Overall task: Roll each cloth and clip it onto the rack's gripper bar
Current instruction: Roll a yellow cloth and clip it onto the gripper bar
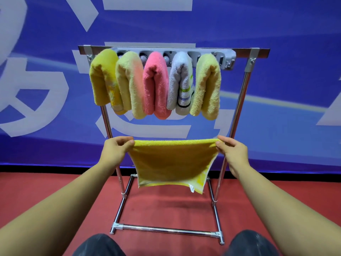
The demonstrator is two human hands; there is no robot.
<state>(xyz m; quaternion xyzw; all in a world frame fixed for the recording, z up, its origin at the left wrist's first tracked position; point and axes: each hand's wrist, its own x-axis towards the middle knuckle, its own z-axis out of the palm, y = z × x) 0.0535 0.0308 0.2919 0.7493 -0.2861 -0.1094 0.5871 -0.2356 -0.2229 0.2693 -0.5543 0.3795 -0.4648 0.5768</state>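
A blue banner with large white characters fills the background, above a red floor. On the floor stands a chrome rack, its uprights leaning back to a top rail that carries a grey gripper bar. Five rolled cloths hang clipped along that bar, side by side and touching: from the left a yellow roll, a pale green roll, a pink roll, a white striped roll and a pale yellow roll. The bar's right end is bare.

Below them, in front of the rack, a yellow cloth hangs spread and unrolled. The left hand pinches its top left corner, and the right hand pinches its top right corner, the upper edge stretched between them. A small white tag shows at the cloth's lower right edge.
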